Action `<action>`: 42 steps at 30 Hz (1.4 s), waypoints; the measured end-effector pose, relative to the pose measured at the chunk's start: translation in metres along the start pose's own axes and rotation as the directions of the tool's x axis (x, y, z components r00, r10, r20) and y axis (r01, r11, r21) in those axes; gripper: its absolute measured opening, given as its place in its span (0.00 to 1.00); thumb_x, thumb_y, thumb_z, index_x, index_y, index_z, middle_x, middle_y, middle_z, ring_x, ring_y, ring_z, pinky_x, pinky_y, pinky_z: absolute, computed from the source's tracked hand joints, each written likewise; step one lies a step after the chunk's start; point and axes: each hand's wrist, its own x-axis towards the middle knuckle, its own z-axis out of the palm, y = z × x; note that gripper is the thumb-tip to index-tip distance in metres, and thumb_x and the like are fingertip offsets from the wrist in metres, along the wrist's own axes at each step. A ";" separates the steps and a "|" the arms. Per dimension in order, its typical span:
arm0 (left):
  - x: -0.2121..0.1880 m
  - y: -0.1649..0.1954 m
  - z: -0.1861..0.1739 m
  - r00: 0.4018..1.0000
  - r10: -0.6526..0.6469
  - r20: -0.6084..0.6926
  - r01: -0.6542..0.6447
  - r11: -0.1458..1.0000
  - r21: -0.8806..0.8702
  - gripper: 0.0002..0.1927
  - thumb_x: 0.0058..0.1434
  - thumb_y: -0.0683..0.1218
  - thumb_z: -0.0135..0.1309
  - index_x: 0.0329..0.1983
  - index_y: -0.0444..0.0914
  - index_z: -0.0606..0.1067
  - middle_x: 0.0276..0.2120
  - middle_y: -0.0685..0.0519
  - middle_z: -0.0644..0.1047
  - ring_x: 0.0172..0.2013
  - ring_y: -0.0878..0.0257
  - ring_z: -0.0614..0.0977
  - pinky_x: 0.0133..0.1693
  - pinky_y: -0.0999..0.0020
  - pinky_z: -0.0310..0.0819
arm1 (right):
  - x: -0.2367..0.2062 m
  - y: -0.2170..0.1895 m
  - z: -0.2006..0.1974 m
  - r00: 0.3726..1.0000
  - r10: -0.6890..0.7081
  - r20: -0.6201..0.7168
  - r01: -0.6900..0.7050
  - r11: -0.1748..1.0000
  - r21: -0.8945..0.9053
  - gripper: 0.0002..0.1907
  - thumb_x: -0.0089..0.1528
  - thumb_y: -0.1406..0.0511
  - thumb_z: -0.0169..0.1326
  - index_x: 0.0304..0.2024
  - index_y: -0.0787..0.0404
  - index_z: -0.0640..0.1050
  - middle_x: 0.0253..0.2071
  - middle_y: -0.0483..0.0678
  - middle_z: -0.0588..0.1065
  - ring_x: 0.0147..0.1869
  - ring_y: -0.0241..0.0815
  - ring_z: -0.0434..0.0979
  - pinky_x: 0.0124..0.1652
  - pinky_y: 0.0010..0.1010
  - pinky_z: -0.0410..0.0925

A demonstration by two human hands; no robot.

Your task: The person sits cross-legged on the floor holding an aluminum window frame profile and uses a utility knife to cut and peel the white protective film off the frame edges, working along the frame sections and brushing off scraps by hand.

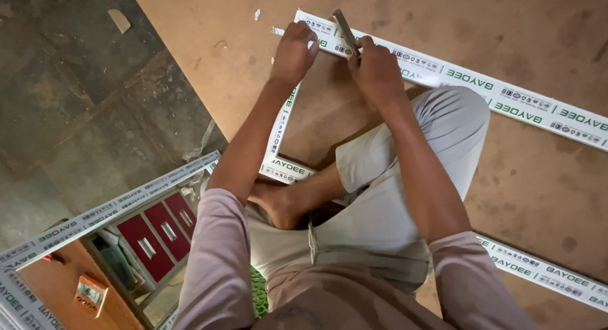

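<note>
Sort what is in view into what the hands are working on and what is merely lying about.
In use:
- left hand, pressing on the white frame strip's corner
- right hand, with a grip on a flat metal tool

Lying about:
- second framed panel
- red cabinet fronts
- white scraps
- small orange device

premises appear to be a small frame-making or joinery workshop, with work carried out at floor level. a large brown fibreboard sheet [532, 197] serves as the work surface and lies over a worn, stained grey concrete floor [69, 102]. long white frame profiles wrapped in green-printed protective film [506, 95] lie on the board, joined at a corner. white shavings and offcut scraps [256, 14] are scattered over board and floor. a second film-wrapped white profile frame [107, 209] lies at lower left, over a unit with dark red drawer fronts and metal handles [158, 232]. a person sits cross-legged and barefoot on the board.
</note>
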 end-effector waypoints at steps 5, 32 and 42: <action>0.006 0.000 0.004 0.988 0.117 0.103 -0.136 0.970 0.200 0.01 0.59 0.37 0.54 0.32 0.33 0.75 0.39 0.43 0.76 0.45 0.47 0.76 0.48 0.54 0.73 | -0.001 -0.004 -0.003 1.000 -0.016 -0.011 0.017 0.999 0.051 0.17 0.66 0.64 0.57 0.54 0.65 0.72 0.33 0.60 0.79 0.38 0.62 0.80 0.40 0.52 0.72; -0.020 -0.022 0.005 0.980 0.195 0.040 -0.198 0.974 0.107 0.09 0.62 0.41 0.59 0.43 0.32 0.79 0.40 0.47 0.75 0.44 0.50 0.77 0.46 0.56 0.74 | 0.003 -0.008 -0.053 0.990 -0.137 0.043 -0.095 -0.403 0.910 0.32 0.61 0.83 0.45 0.70 0.70 0.66 0.61 0.57 0.73 0.72 0.55 0.73 0.69 0.35 0.66; 0.001 -0.036 -0.009 0.844 0.341 0.413 -0.478 0.828 0.293 0.02 0.57 0.38 0.54 0.33 0.36 0.77 0.39 0.49 0.76 0.45 0.54 0.79 0.47 0.61 0.76 | 0.008 0.004 -0.033 1.000 -0.015 0.023 -0.026 -0.253 0.967 0.15 0.72 0.66 0.55 0.58 0.67 0.72 0.49 0.51 0.75 0.54 0.47 0.82 0.56 0.32 0.77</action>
